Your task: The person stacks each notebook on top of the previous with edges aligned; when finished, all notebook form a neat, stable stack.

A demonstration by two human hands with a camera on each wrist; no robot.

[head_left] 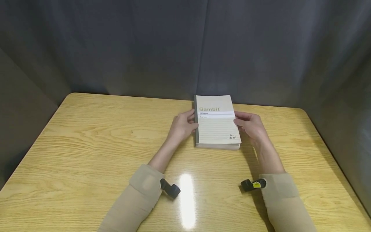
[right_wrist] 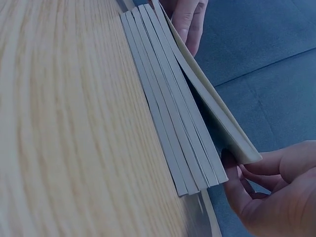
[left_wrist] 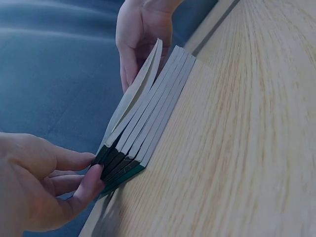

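Note:
A stack of notebooks (right_wrist: pixel 173 108) lies near the table's far edge, their dark spines to the left. The top notebook (head_left: pixel 215 129), cream with "Gambit" on its cover, is raised along its right side, leaving a wedge-shaped gap above the others. My left hand (head_left: pixel 181 125) holds the spine edge, with its thumb and fingertips close together there in the left wrist view. On the opposite side, my right hand (head_left: pixel 251 125) pinches the raised edge of the top notebook; in the right wrist view its thumb reaches under the cover edge.
The wooden table (head_left: pixel 95 138) has rounded far corners. Dark grey curtains (head_left: pixel 162 48) hang close behind it and at both sides. A small black camera (head_left: pixel 171 189) is strapped to the left sleeve and another camera (head_left: pixel 252 185) to the right one.

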